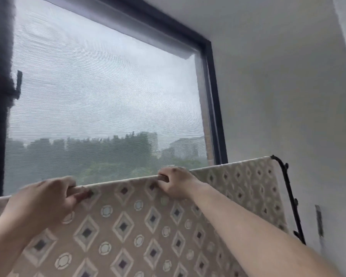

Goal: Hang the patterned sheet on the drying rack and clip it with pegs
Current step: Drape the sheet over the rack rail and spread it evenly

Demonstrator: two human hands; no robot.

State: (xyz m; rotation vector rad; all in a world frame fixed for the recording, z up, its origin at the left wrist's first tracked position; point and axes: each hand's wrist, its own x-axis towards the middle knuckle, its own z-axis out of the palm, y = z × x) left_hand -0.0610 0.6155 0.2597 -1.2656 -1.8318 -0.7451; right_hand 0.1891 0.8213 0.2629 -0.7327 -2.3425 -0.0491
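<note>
Clutching the patterned sheet, left hand and right hand, before window, white wall.

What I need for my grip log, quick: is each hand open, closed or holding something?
Left hand: closed, fingers curled over the top edge of the patterned sheet.
Right hand: closed, gripping the same edge.

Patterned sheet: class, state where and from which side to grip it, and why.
Likely the patterned sheet at its top fold over the drying rack, from the near side, curling over the ridge as the left hand and right hand do; the hanging face is flat.
</note>
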